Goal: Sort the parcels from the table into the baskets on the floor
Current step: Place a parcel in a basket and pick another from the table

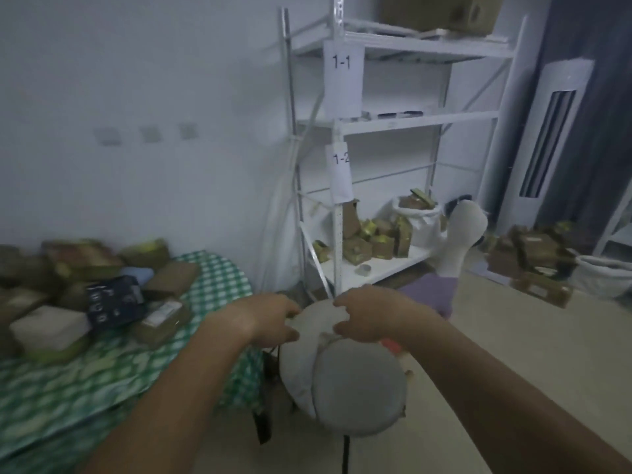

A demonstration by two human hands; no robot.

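Both of my hands grip the top edge of a white, round, soft basket (352, 378) that hangs tilted just right of the table, its flat grey bottom turned towards me. My left hand (270, 319) pinches the rim on the left and my right hand (369, 316) pinches it on the right. Whatever is inside is hidden. Several parcels lie on the table with the green checked cloth (68, 388): a dark blue one (114, 299), a white box (48, 328) and brown ones (171, 278). The picture is blurred.
A white shelf rack (342, 265) labelled 1-1 and 1-2 stands behind, with brown parcels and a full white basket (415, 213) low down. More parcels (533, 254) and another white basket (605, 271) sit on the floor at right. A white-socked foot (461, 230) sticks up behind my right hand.
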